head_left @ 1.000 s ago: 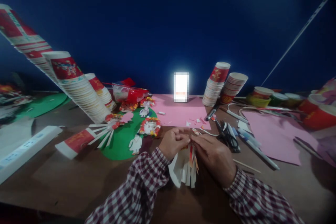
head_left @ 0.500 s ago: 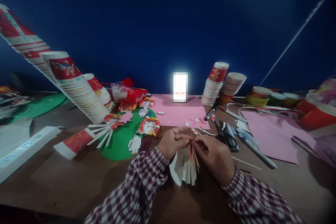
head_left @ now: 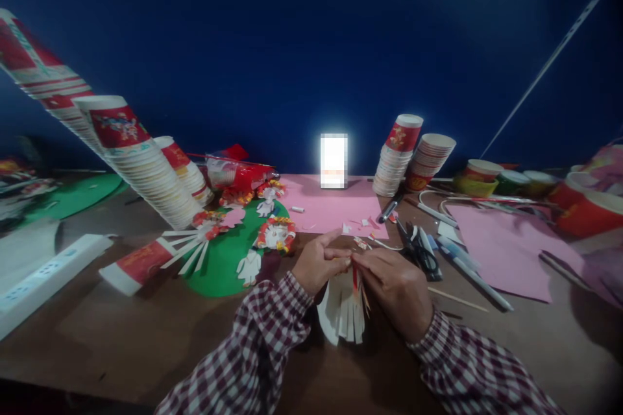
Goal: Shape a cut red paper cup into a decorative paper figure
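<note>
A paper cup cut into strips is held between my two hands, its pale inner side and fringe pointing toward me. My left hand pinches its far end with thumb and fingers. From the other side, my right hand closes on the strips near the same spot, where a bit of red shows. The fingertips of both hands almost meet, and the pinched part is largely hidden. Left of my hands, a white paper figure and a paper face with a red and yellow border lie on green paper.
Tall cup stacks lean at the left, near a white power strip and another strip-cut cup. Pink paper with scraps lies ahead. Black-handled scissors, pens and a wooden stick are right.
My right hand has turned, its back now more upward and its fingers flatter over the strips. The left hand stays nearly in place, with its index finger lifted slightly.
</note>
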Available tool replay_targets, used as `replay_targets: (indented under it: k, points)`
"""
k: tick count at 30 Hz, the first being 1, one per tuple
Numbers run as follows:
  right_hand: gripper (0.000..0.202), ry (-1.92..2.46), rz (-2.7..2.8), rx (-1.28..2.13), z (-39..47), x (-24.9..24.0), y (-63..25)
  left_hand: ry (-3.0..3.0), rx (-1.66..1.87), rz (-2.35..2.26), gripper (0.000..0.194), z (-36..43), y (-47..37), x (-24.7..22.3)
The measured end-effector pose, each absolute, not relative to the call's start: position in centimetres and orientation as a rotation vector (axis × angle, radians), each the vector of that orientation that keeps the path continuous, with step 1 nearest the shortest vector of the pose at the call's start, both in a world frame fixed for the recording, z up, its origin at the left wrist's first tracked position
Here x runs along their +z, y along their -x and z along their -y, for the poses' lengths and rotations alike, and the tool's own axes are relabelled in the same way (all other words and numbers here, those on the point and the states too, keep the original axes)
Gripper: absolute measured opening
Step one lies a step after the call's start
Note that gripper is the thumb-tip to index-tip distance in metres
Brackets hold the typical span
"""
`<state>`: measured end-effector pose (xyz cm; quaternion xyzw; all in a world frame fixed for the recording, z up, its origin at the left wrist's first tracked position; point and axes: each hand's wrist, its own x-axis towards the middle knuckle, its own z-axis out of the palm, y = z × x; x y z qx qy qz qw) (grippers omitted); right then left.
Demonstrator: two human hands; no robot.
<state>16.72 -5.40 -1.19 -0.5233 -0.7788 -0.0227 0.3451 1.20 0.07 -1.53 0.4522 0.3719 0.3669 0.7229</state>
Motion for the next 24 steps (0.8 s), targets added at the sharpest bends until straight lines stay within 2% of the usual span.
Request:
replay_targets:
  k: [10, 16, 22, 24]
  points:
    - [0.018, 1.338, 2.042, -0.145, 5.06, -1.41, -16.71, -0.975, 0.809, -0.838, 0.077, 0.0, -1.55, -1.65]
    - [0.018, 1.312, 2.053, -0.199, 5.06, -1.02, -16.67, -1.115, 0.912, -0.955, 0.047, -0.18, -1.89, -1.48]
    - [0.02, 1.316, 2.074, -0.221, 5.17, -0.95, -16.75, -1.182, 0.853, -0.908, 0.051, -0.11, -1.92, -1.86]
    - [0.02, 1.305, 2.077, -0.21, 5.18, -0.89, -16.75, -1.247, 0.854, -0.901, 0.047, -0.1, -1.86, -2.03]
